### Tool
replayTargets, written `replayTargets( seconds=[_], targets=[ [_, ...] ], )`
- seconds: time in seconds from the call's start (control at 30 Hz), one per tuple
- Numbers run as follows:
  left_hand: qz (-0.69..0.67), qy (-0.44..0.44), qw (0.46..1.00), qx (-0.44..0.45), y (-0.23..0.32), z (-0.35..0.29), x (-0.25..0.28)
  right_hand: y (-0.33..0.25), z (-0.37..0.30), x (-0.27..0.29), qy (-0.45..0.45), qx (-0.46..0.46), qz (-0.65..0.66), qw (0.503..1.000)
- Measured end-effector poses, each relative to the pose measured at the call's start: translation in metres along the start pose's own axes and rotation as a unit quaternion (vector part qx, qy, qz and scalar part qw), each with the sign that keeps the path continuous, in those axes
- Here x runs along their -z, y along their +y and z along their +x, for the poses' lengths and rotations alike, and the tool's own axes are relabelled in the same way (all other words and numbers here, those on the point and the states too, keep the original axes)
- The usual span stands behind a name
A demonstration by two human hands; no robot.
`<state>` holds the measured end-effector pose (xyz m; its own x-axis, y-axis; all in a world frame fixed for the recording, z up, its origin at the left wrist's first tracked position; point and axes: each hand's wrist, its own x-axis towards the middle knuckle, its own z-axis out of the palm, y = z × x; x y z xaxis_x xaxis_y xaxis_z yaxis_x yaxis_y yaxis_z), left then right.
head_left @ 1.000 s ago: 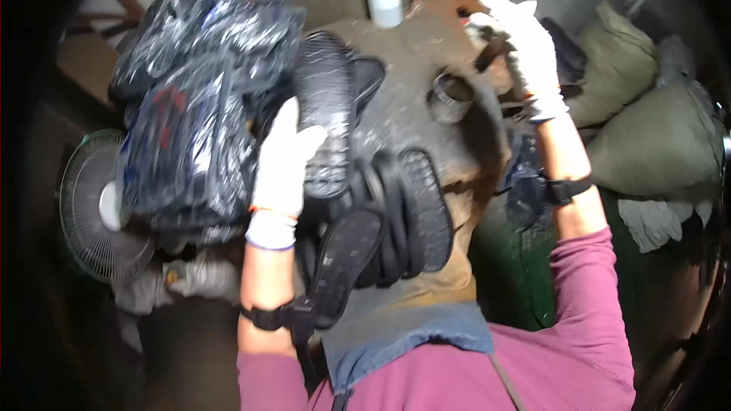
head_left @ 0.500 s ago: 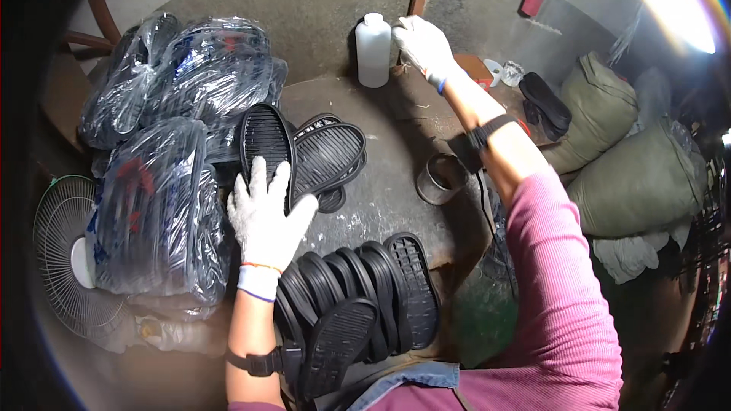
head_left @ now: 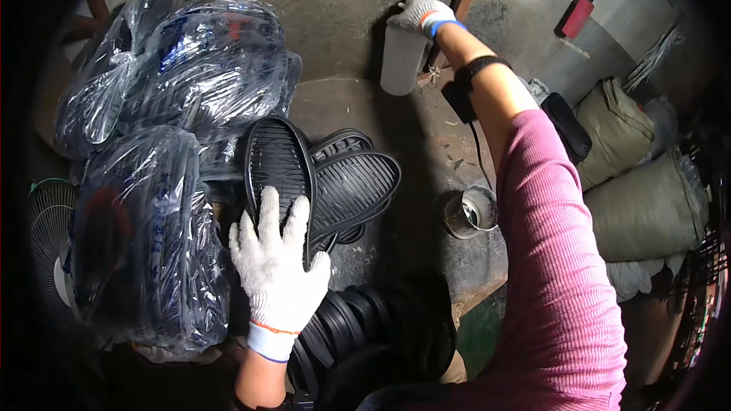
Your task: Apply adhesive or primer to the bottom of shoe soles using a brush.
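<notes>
My left hand (head_left: 280, 274), in a white knit glove, lies with fingers spread on the lower half of a black shoe sole (head_left: 276, 156). That sole rests ribbed side up, leaning against several more black soles (head_left: 356, 186) piled to its right. At the far side, my right hand (head_left: 421, 17), also gloved, is closed around the top of a translucent white plastic bottle (head_left: 403, 61). The glove hides the bottle's neck and cap. The bottle stands upright or nearly so; I cannot tell whether its base touches the surface.
Clear plastic bags (head_left: 148, 236) of soles are stacked at left, beside a fan (head_left: 53, 236). A row of black soles (head_left: 358, 327) stands near me in shadow. A small round pot (head_left: 470, 211) sits right of centre. Olive sacks (head_left: 647, 205) lie far right, near a dark sole-shaped item (head_left: 566, 128).
My right hand has moved from beside the bottle onto its top and closed there. The view has shifted a little. My left hand stays on the sole.
</notes>
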<state>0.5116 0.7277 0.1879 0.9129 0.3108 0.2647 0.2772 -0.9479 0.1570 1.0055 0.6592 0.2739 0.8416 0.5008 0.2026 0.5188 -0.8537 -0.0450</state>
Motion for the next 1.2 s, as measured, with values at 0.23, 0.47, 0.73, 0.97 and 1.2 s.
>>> replayTargets(
  seconds=[0.23, 0.47, 0.73, 0.97, 1.2],
  targets=[
    [0.0, 0.055, 0.998, 0.007, -0.011, -0.006, 0.004, -0.029, -0.089, 0.055, 0.08, 0.014, 0.043, 0.996],
    [-0.001, 0.033, 0.999, -0.025, 0.0, -0.018, 0.021, 0.002, -0.196, 0.187, 0.151, 0.138, -0.004, 0.979],
    [-0.027, 0.17, 0.985, -0.033, 0.024, -0.03, 0.025, 0.089, -0.281, 0.211, 0.164, 0.447, 0.19, 0.859],
    [-0.942, -0.264, 0.196, -0.07, 0.12, -0.074, -0.003, 0.014, -0.414, 0.267, 0.119, 0.45, 0.081, 0.881],
    [-0.937, -0.11, 0.322, -0.081, 0.156, -0.103, 0.043, 0.033, -0.423, 0.249, -0.051, 0.397, 0.35, 0.847]
  ],
)
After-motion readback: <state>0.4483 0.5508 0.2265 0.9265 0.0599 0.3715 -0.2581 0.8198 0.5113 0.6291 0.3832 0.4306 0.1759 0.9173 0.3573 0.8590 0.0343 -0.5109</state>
